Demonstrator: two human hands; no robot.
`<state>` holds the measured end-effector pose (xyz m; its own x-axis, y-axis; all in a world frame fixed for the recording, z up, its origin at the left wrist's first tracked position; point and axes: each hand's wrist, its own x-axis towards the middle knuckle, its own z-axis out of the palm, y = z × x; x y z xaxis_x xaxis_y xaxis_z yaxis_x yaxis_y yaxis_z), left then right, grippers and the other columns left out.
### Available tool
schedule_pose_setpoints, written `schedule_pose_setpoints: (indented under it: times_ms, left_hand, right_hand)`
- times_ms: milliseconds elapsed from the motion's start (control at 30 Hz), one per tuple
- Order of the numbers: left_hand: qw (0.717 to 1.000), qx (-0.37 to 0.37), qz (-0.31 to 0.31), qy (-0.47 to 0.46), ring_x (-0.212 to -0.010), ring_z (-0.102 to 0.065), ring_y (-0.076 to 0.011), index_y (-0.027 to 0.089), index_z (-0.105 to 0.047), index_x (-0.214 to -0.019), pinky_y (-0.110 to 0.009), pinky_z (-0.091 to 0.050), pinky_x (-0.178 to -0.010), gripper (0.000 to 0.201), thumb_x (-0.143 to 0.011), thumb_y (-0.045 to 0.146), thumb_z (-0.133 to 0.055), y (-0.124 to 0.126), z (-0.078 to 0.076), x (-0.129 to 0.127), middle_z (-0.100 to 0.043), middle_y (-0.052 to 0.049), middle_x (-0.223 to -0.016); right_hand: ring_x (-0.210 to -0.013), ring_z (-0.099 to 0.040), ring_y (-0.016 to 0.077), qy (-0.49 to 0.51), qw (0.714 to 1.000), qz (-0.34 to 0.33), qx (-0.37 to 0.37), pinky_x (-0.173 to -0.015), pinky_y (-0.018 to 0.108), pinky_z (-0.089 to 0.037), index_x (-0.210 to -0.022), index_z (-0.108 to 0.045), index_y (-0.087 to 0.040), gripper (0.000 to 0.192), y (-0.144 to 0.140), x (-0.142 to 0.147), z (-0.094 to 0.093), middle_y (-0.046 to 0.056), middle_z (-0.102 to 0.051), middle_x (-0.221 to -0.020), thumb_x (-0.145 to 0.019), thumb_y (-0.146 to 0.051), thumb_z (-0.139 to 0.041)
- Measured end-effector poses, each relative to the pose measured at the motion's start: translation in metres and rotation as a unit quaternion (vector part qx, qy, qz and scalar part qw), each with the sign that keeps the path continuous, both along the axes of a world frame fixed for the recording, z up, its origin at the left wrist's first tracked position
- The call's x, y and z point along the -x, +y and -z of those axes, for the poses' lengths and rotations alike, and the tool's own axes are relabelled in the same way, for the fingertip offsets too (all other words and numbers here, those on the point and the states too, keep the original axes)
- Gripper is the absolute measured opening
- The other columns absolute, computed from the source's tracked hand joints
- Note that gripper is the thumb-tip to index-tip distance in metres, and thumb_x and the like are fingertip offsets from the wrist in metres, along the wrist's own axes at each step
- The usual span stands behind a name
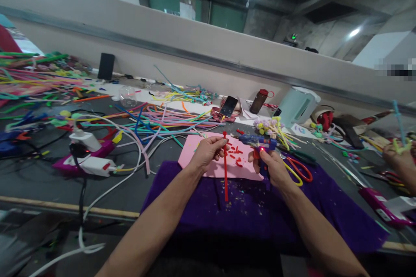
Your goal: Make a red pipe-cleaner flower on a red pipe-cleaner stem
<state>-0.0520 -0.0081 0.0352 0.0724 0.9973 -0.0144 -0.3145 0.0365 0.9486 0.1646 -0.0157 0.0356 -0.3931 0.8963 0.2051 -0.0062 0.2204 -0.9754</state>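
My left hand [208, 150] is pinched shut on a long red fuzzy pipe cleaner [225, 169], holding it upright near its top end; the stem hangs straight down over the pink foam sheet [195, 156] and ends above the purple felt cloth [260, 212]. My right hand [271, 165] is clamped around the grip of a blue hot-glue gun [256, 141], a red light glowing at the handle, its barrel lying level and pointing left toward the top of the pipe cleaner, close but apart from it. Short red cut pieces [235, 154] are scattered on the pink sheet between my hands. Just right of the right hand lie scissors with red and yellow handles [300, 169] on the cloth. Behind the gun is a small bunch of pastel pipe-cleaner flowers [271, 127]. Farther back on the dark desk [48, 181]: a tangle of loose multicoloured pipe cleaners [162, 121], a propped smartphone [228, 106], a brown bottle with red cap [260, 100]. Left: a white plug and power strip [89, 156] with cables. Far right edge: another person's hand [398, 158] holds a green-yellow pipe-cleaner piece [401, 145]; grip detail blurred.
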Motion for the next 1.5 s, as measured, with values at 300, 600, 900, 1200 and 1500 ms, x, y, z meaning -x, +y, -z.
schedule_pose_setpoints:
  times_ms: [300,600,900,1200,1500]
  left_hand:
    - [0.999,0.015,0.017,-0.037,-0.038,-0.042,-0.0012,0.011,-0.063,-0.084,-0.012,-0.024,-0.033,0.032,-0.064,0.036,-0.067,-0.001,-0.004,0.006,-0.058,0.001,-0.058]
    - [1.000,-0.008,0.005,0.009,-0.035,-0.037,-0.0008,0.013,-0.057,-0.071,-0.014,-0.021,-0.033,0.024,-0.065,0.034,-0.065,-0.001,-0.002,0.003,-0.056,0.003,-0.053]
    - [1.000,-0.006,-0.011,-0.006,-0.032,-0.033,-0.0007,0.014,-0.051,-0.063,-0.014,-0.019,-0.032,0.025,-0.069,0.035,-0.062,0.001,-0.007,0.011,-0.049,0.005,-0.046]
    - [0.997,0.017,0.068,0.037,-0.037,-0.038,-0.0008,0.013,-0.057,-0.067,-0.014,-0.022,-0.034,0.025,-0.066,0.036,-0.065,-0.006,-0.006,-0.002,-0.056,0.002,-0.057]
    - [0.974,0.014,0.162,0.160,-0.033,-0.036,-0.0029,0.015,-0.061,-0.064,-0.016,-0.023,-0.034,0.019,-0.062,0.033,-0.066,-0.015,-0.003,-0.011,-0.055,0.003,-0.049]
  right_hand:
    - [-0.038,-0.044,0.0076,0.019,0.998,-0.042,0.050,-0.038,0.019,-0.026,-0.081,-0.061,-0.012,0.037,-0.002,0.002,0.001,0.001,-0.053,-0.047,-0.087,-0.041,-0.039]
    - [-0.040,-0.046,0.0074,0.045,0.994,-0.068,0.075,-0.037,0.019,-0.031,-0.081,-0.060,-0.012,0.032,-0.001,0.006,0.003,0.004,-0.059,-0.062,-0.084,-0.040,-0.046]
    - [-0.038,-0.044,0.0076,0.106,0.987,-0.020,0.123,-0.034,0.019,-0.034,-0.090,-0.057,-0.016,0.031,0.007,0.001,0.001,0.003,-0.062,-0.064,-0.082,-0.044,-0.046]
    - [-0.039,-0.046,0.0077,0.144,0.972,-0.037,0.183,-0.036,0.020,-0.037,-0.094,-0.054,-0.015,0.039,0.017,0.001,0.006,0.008,-0.066,-0.077,-0.084,-0.049,-0.038]
    - [-0.044,-0.048,0.0080,0.157,0.970,-0.021,0.185,-0.037,0.019,-0.037,-0.093,-0.055,-0.016,0.037,0.019,0.002,0.007,0.008,-0.065,-0.085,-0.082,-0.049,-0.043]
